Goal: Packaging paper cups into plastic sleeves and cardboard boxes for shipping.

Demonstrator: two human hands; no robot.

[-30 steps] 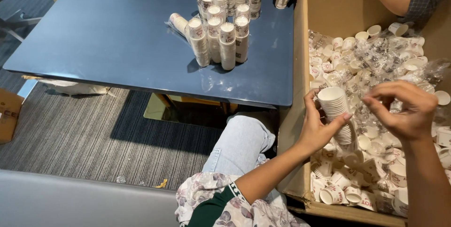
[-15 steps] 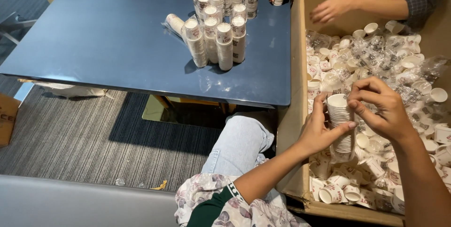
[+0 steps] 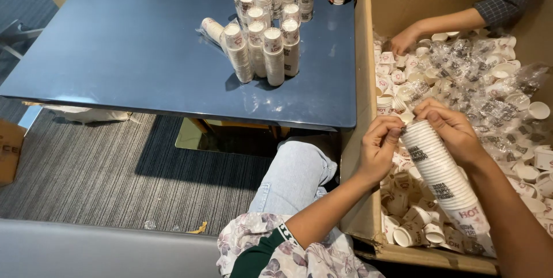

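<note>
Cups stacked over the open box

Both hands gripped the cup stack (image 3: pixel 440 171) above the cardboard box (image 3: pixel 368 140): left hand (image 3: pixel 380 148) pinching its rim, right hand (image 3: pixel 452 131) wrapped round; keeping it straight would probably help.
</note>
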